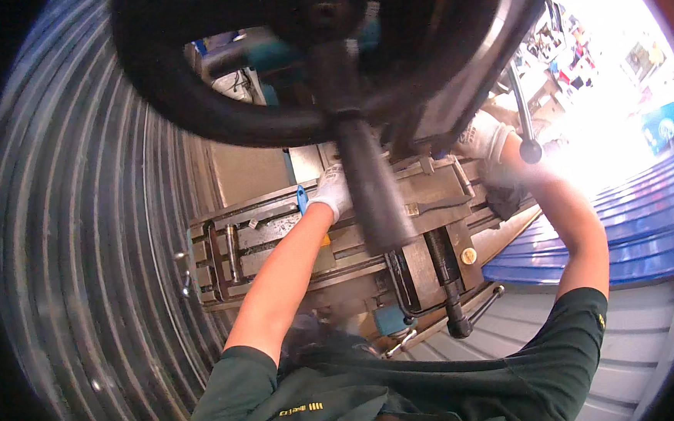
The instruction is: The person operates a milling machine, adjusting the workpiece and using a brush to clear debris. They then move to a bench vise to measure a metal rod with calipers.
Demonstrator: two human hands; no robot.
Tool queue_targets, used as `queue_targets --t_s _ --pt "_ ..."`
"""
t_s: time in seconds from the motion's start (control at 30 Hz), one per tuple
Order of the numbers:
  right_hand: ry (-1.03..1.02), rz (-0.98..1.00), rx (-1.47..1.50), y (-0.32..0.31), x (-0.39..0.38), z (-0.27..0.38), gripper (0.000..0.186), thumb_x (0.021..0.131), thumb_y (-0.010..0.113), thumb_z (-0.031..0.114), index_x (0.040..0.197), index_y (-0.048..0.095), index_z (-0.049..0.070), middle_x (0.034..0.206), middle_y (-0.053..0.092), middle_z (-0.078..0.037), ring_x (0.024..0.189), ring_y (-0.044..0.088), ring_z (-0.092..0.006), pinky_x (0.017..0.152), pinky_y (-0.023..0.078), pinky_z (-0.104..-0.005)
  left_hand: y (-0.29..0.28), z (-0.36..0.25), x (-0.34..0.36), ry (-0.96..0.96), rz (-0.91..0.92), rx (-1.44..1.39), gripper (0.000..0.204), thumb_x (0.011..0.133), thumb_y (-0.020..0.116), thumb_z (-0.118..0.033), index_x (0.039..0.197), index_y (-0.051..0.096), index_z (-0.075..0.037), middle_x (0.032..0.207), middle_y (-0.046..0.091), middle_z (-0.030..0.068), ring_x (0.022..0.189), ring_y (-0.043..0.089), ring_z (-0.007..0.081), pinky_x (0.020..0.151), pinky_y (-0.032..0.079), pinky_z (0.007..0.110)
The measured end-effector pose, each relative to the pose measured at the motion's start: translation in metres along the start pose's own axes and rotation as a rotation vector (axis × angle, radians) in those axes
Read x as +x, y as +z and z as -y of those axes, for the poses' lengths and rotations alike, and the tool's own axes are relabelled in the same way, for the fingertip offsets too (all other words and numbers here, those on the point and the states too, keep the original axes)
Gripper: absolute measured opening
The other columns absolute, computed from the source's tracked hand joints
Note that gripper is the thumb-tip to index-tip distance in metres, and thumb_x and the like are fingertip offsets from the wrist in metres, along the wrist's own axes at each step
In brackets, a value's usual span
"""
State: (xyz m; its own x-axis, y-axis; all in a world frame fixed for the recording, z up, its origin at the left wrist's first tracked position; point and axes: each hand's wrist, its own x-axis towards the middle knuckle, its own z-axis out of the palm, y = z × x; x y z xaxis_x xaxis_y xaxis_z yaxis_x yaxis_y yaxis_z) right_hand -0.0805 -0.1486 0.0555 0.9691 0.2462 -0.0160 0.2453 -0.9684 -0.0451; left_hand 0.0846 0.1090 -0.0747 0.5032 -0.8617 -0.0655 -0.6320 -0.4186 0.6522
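In a white work glove, my left hand (334, 189) reaches over the slotted metal machine table (266, 257). The grip of a large black handwheel (223, 121) partly covers it, and its fingers cannot be made out. Beside its left edge stands a blue handle-like piece (301, 199); whether the hand touches it is unclear. My right hand (484, 136), also gloved, is raised against the lower side of the dark machine head (443, 115), its fingertips hidden there. A flat brush with a dark handle (443, 203) lies on a plate between the two hands.
Metal bars (233, 251) and chips lie on the table's left part. Nearer me is a vise-like fixture with a dark screw (442, 258) and a crank handle (485, 305). A ball-ended lever (531, 151) hangs by my right forearm. Corrugated sheeting (100, 248) curves along the left.
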Motion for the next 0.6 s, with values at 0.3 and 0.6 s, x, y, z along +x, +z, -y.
queue_targets --t_s 0.3,0.6 --pt "0.059 -0.225 0.057 0.071 -0.017 -0.030 0.038 0.076 0.066 0.012 0.114 0.066 0.011 0.119 0.062 -0.015 0.115 0.053 -0.0367 0.100 0.042 -0.0457 0.036 0.023 0.015 0.154 -0.071 -0.062 0.042 0.082 0.065 -0.034 0.114 0.058 -0.007 0.106 0.067 0.0202 0.102 0.064 0.0358 0.088 0.050 0.046" --pt "0.343 -0.205 0.385 0.066 -0.018 -0.016 0.027 0.084 0.063 0.014 0.110 0.066 0.007 0.115 0.065 -0.012 0.109 0.059 -0.0302 0.094 0.046 -0.0409 0.049 0.044 0.016 0.110 -0.102 -0.316 0.042 0.083 0.064 -0.036 0.113 0.058 -0.007 0.108 0.067 0.0181 0.104 0.064 0.0333 0.089 0.050 0.044"
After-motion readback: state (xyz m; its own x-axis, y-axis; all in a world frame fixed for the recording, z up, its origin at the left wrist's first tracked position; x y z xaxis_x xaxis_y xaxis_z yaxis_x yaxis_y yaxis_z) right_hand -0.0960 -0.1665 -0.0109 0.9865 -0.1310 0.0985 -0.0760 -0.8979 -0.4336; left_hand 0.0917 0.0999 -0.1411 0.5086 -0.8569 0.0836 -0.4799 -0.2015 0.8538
